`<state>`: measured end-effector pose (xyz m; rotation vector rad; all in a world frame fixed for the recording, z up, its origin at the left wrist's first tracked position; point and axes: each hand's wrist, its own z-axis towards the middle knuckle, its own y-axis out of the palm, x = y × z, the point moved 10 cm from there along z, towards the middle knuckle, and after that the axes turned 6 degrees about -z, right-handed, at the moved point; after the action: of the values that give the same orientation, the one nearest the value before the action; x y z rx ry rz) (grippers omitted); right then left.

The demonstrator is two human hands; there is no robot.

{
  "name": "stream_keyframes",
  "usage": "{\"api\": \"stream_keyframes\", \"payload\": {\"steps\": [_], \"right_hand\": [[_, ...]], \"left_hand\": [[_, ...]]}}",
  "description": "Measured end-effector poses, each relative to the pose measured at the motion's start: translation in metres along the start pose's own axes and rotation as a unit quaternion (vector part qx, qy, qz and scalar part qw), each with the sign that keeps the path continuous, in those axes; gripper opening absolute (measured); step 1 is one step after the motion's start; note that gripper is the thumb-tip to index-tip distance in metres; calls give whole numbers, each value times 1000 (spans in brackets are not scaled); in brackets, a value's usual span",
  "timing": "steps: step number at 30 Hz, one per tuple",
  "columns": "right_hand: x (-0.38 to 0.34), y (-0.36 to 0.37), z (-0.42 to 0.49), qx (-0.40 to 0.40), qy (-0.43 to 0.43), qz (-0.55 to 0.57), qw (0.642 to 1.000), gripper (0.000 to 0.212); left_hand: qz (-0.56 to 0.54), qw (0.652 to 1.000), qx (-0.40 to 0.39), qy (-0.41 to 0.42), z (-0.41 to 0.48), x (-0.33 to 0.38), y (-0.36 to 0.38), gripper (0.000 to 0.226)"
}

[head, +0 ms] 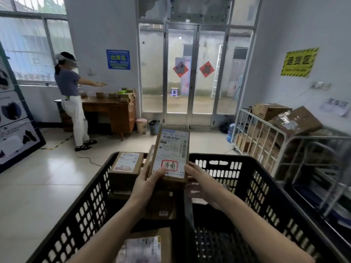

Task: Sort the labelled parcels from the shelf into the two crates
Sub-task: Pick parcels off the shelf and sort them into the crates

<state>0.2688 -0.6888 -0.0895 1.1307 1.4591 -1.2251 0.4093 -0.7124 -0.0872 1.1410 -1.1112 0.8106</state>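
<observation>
Plainly the step in hand was reading and choosing: two black slotted crates stood side by side below the camera, the left crate [91, 202] already holding several cardboard parcels, among them one labelled box [127, 162] against its far wall and another [144, 247] at its near edge, while the right crate [266, 186] showed only something pale and blurred on its floor near the dividing wall. A parcel [171, 154] was held up over the walls where the crates met, tilted label-up toward the camera. The next move, as I judged it, called for reading the destination and lowering the box past the correct rim without catching that shared wall. This parcel was a slim brown cardboard box, its top nearly covered by a white shipping label with barcodes and a handwritten mark ringed in red at the near end. The left hand [150, 183] gripped its near-left corner, thumb lying on the label; the right hand [201, 181] clasped the near-right edge, fingers curled beneath.
</observation>
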Motion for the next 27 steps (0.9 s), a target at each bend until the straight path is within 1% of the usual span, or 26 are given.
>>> {"api": "stream_keyframes", "payload": {"steps": [4,7,10,12,14,15,17,19,22,25,27], "right_hand": [[15,-44,-14,18,9,45,999,46],[35,-78,-19,38,20,57,997,44],[54,-107,-25,59,32,70,995,60],[73,-125,-26,67,50,71,994,61],[98,-139,-26,69,86,60,992,55],[113,-145,-25,67,108,56,990,51],[142,-152,-23,50,155,52,985,42],[173,-153,-19,19,204,52,977,42],[215,-147,-12,-22,277,45,959,53],[247,-129,-4,-72,331,42,940,71],[263,-114,0,-106,358,57,926,76]], "left_hand": [[14,999,-39,21,0,-8,51,66],[11,997,-76,9,6,-25,86,68],[18,994,-104,-38,15,-53,110,71],[74,990,-112,-43,18,-68,120,65],[186,978,-92,-24,21,-76,120,63],[249,965,-76,-5,23,-76,116,62],[350,935,-46,41,27,-69,109,59],[407,910,-31,71,31,-65,99,55],[460,884,-14,84,36,-67,80,51],[484,871,-9,85,38,-70,65,47],[494,866,-9,82,40,-72,60,48]]}}
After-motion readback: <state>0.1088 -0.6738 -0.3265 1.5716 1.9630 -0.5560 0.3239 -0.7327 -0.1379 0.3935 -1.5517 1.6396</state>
